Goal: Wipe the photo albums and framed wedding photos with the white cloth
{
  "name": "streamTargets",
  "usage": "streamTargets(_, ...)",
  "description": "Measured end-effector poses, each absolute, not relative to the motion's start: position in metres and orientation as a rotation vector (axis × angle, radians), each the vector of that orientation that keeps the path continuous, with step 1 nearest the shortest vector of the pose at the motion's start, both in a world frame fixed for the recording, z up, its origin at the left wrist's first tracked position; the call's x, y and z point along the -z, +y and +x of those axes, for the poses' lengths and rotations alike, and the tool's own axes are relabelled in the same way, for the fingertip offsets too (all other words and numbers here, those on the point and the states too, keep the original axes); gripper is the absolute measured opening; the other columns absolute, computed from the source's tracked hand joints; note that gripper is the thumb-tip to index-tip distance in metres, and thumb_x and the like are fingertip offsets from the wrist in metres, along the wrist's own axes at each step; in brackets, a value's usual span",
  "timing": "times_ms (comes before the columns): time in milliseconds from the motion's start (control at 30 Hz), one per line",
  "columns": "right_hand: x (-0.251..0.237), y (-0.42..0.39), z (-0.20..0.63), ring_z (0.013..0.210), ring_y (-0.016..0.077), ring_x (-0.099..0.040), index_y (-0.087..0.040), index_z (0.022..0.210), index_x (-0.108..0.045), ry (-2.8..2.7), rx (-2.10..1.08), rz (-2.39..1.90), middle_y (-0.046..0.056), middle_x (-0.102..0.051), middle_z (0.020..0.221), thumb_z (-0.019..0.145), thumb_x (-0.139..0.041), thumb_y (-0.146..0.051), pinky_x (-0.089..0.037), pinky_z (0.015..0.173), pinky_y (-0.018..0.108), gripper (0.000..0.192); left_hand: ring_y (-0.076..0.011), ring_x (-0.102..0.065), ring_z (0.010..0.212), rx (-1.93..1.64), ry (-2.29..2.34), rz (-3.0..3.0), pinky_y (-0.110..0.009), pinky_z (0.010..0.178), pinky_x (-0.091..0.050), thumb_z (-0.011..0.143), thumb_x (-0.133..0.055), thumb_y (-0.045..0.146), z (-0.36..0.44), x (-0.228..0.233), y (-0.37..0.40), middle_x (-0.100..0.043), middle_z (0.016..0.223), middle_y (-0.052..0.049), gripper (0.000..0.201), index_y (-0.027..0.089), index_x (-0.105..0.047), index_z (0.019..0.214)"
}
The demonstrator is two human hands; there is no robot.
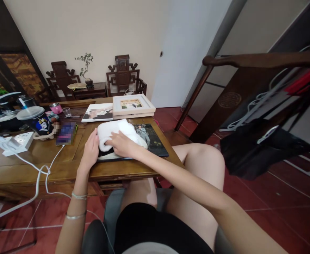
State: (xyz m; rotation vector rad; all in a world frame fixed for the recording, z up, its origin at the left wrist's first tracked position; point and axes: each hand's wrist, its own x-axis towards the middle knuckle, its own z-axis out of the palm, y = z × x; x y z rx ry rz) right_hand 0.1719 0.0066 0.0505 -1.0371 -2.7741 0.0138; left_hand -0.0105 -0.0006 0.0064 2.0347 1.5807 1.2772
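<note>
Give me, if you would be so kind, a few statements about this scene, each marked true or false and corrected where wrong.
1. The right hand is on the white cloth. True.
2. The dark photo panel lies on top of the white cloth. False: the white cloth lies on the photo panel.
3. The left hand is holding the phone. False: it is beside the white cloth, and the phone lies apart from it on the table.
4. Two bracelets are on the left arm. True.
5. The phone has no cable attached. False: a white cable runs to it.
</note>
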Motion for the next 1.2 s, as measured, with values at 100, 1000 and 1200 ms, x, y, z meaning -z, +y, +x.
streamTargets(100, -0.051, -0.019, 0.183, 0.131, 0.0299, -0.048, -0.016, 0.116, -0.068, -2.847, -0.116, -0.754, 0.015, -0.068, 0.12, 0.077, -0.046, 0.001, -0.032, 0.109, 0.053, 0.047, -0.0206, -0.039, 0.143, -1.339, 1.577, 2.016, -0.039, 0.121, -0.025, 0.101, -0.022, 0.047, -0.009, -0.009, -0.003, -0.043, 0.152, -0.015, 0.062, 0.009, -0.045, 0.144)
streamTargets(1000, -0.057, 0.085, 0.139, 0.114, 0.0218, -0.062, -0.015, 0.117, -0.072, -2.495, -0.338, -1.039, 0.006, -0.07, 0.124, 0.08, -0.045, -0.005, -0.04, 0.1, 0.027, 0.047, -0.0247, -0.048, 0.137, -0.908, 1.581, 2.354, -0.043, 0.119, -0.032, 0.094, -0.036, 0.03, -0.014, 0.008, 0.008, -0.054, 0.144, -0.013, 0.047, 0.011, -0.06, 0.131)
streamTargets(1200, -0.051, 0.079, 0.213, 0.11, 0.0246, -0.064, -0.014, 0.111, -0.075, -2.447, -0.291, -1.15, 0.009, -0.072, 0.119, 0.072, -0.043, -0.004, -0.04, 0.098, 0.028, 0.051, -0.0234, -0.035, 0.145, -0.805, 1.63, 2.211, -0.047, 0.12, -0.025, 0.098, -0.033, 0.043, -0.01, 0.004, 0.0, -0.042, 0.154, -0.012, 0.054, 0.014, -0.052, 0.139)
